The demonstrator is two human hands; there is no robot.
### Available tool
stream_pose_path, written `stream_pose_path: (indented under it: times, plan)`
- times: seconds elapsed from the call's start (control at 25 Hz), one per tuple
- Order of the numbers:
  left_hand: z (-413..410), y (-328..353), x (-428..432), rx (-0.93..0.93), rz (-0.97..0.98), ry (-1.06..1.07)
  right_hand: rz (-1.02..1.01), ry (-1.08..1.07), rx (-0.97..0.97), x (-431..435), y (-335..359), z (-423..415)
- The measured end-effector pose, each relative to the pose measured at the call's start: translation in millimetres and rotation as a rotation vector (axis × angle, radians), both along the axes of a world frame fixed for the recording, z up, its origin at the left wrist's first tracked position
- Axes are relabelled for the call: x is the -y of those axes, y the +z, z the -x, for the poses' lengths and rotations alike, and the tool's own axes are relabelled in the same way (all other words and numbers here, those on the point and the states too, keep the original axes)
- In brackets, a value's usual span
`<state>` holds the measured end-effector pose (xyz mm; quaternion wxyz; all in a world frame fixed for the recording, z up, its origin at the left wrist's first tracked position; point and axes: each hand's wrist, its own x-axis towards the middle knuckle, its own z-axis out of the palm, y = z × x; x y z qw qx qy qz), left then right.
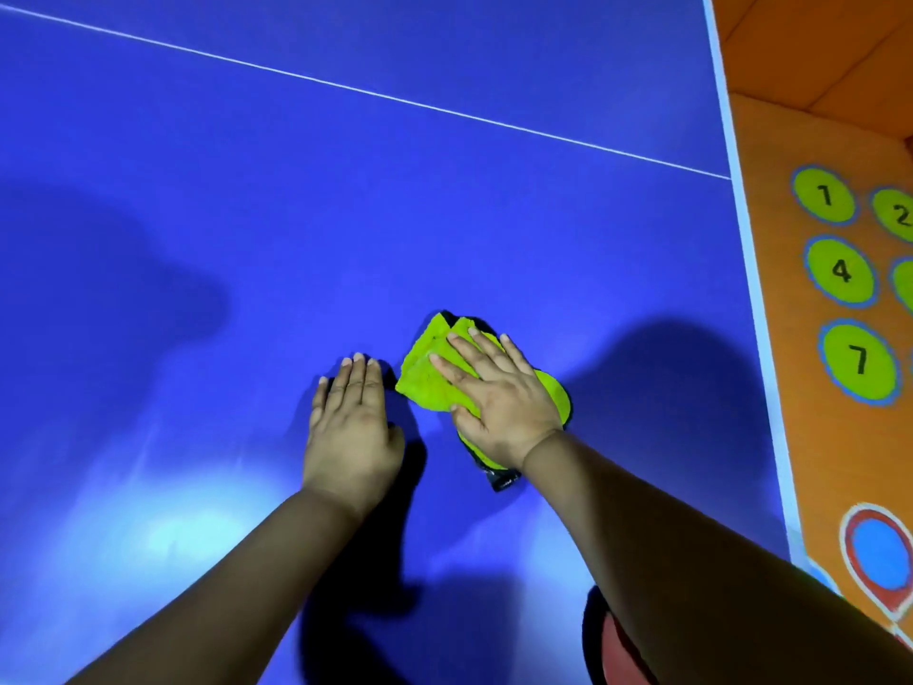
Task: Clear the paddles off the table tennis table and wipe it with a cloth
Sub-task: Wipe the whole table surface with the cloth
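Note:
A folded lime-green cloth (425, 383) with a black edge lies on the blue table tennis table (247, 215). My right hand (499, 398) presses flat on top of the cloth, fingers straight and spread. My left hand (351, 427) lies flat on the bare table just left of the cloth, fingers straight and together, holding nothing. A dark red rounded shape (617, 645), possibly a paddle, shows partly under my right forearm at the bottom edge.
A white line (370, 93) crosses the table diagonally. The table's white right edge (751, 289) borders an orange floor mat (810, 437) with numbered green circles (840, 271).

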<state>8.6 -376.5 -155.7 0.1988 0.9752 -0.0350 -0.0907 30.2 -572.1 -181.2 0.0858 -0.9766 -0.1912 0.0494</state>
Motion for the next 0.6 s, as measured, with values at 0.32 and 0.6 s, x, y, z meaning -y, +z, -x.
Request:
stream_pose_path:
  times: [0.32,0.6]
  plan:
    - [-122,18,85,-0.149,-0.382,-0.189,-0.007,-0.014,0.007,58,-4,-191]
    - [-150,18,106,-0.319,-0.595,-0.289,-0.009,-0.049,-0.014,96,-7,-309]
